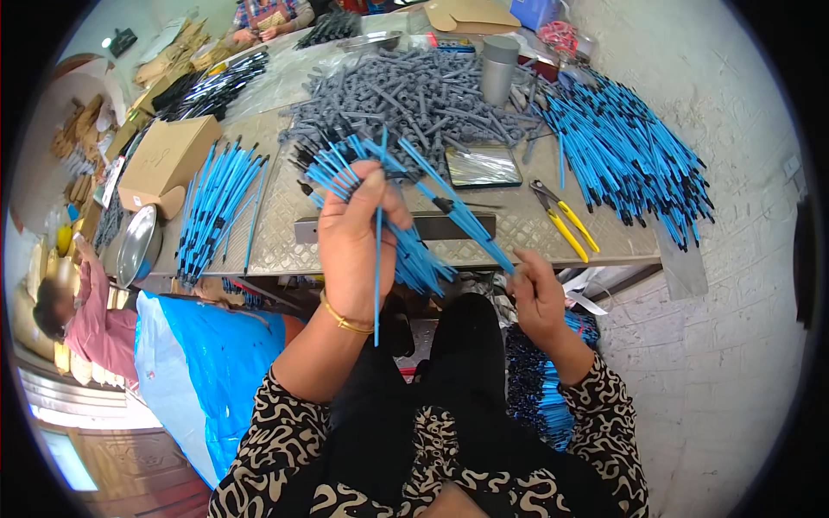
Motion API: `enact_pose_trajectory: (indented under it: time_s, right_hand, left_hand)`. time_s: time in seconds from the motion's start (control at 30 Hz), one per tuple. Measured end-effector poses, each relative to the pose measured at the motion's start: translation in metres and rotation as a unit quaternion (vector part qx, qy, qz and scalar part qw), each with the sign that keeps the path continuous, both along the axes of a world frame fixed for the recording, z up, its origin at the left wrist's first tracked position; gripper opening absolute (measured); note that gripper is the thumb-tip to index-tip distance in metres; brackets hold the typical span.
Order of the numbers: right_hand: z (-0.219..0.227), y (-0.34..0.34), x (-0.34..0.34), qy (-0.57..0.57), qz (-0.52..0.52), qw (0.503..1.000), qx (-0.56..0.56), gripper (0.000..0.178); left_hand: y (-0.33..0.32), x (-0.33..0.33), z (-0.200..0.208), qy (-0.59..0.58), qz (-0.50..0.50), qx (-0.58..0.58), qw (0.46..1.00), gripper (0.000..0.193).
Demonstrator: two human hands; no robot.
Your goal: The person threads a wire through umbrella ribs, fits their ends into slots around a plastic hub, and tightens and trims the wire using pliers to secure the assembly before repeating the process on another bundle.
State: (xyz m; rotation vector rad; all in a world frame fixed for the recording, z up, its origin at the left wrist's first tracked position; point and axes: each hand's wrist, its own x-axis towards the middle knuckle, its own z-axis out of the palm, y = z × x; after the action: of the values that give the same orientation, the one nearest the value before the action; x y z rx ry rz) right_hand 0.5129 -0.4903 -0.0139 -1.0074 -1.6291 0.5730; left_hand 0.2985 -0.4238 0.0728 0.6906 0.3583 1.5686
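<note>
My left hand [356, 229] is closed around a fan of thin blue rods [419, 259] with black fittings, just above the table's front edge. One rod stands upright in front of my palm and wrist. Lower to the right, my right hand [537, 293] pinches the near ends of a few long blue rods [477, 226] that slope up and away to the left. A black collar sits partway along these. Behind my left hand lies a big heap of grey plastic tubes [401, 95]. Under the held rods a dark metal bar [432, 227] lies along the table.
Yellow-handled pliers [566, 223] and a tin of thin metal pins [484, 166] lie right of centre. Blue rods pile up at right [626, 151] and left [220, 207]. A grey canister [498, 73] stands behind. Cardboard box [168, 160], metal bowl [138, 246] and a person [104, 315] are leftward.
</note>
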Motion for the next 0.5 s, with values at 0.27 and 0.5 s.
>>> enact_pose_trajectory:
  time_s: [0.27, 0.5]
  right_hand:
    - [0.015, 0.000, 0.002, -0.135, -0.035, 0.987, 0.075, 0.030]
    - [0.025, 0.053, 0.048, -0.272, -0.116, 0.952, -0.076, 0.032]
  left_hand:
    - [-0.011, 0.027, 0.022, 0.120, 0.164, -0.074, 0.976, 0.026]
    - [-0.019, -0.009, 0.011, 0.009, -0.055, 0.031, 0.998, 0.023]
